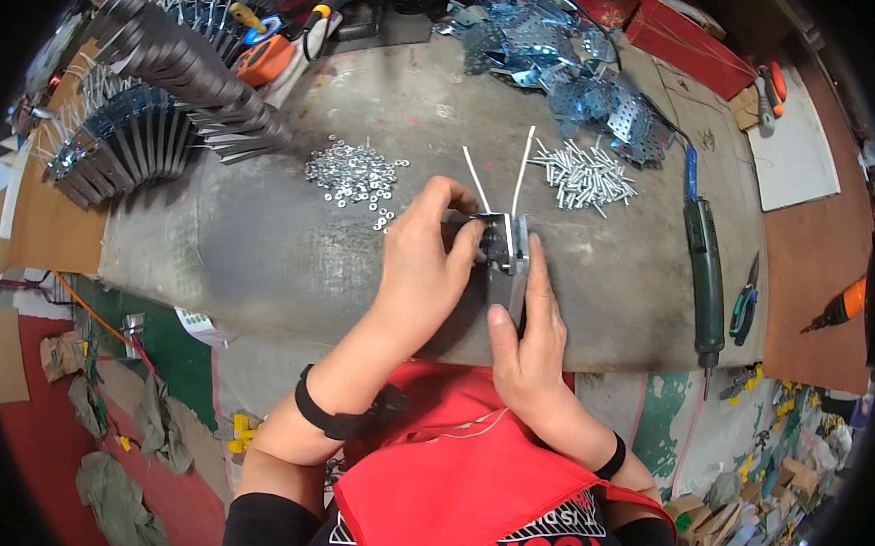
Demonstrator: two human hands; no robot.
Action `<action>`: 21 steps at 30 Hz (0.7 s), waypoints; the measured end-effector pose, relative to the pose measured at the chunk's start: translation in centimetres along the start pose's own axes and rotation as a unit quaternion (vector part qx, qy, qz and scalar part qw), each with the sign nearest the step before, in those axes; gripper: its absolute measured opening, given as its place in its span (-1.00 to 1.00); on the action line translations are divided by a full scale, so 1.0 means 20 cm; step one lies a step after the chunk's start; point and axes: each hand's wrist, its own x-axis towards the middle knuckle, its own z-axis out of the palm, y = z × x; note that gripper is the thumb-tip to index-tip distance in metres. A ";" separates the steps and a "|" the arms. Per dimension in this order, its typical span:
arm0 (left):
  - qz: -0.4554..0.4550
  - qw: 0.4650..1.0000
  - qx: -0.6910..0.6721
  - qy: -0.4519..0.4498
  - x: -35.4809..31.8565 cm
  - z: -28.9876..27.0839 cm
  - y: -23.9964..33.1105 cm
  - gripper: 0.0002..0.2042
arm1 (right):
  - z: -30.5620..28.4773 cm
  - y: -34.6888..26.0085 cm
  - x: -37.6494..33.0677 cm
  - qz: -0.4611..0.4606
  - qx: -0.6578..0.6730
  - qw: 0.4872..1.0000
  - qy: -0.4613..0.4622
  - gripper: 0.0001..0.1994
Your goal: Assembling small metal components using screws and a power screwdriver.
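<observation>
Both hands [428, 263] [532, 345] grip shut on a grey bracket [506, 261] — nuts [352, 175], screws [583, 174] and screwdriver [706, 275] nearby.

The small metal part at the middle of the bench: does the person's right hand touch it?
Touching. The head view shows the right hand lying along the small metal part, thumb pressed on its near end, while the left hand grips it from the other side.

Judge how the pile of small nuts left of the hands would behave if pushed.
The nuts would probably scatter rather than slide together: they lie loose, with strays at the pile's edge. Each looks light and hard to pinch singly. Being flat, they seem unlikely to roll far on the worn table.
</observation>
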 end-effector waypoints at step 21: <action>0.119 0.979 0.151 -0.068 -0.27 -0.04 0.08 -0.62 | -0.19 -0.01 -0.05 -0.059 -0.027 0.995 -0.072 -0.16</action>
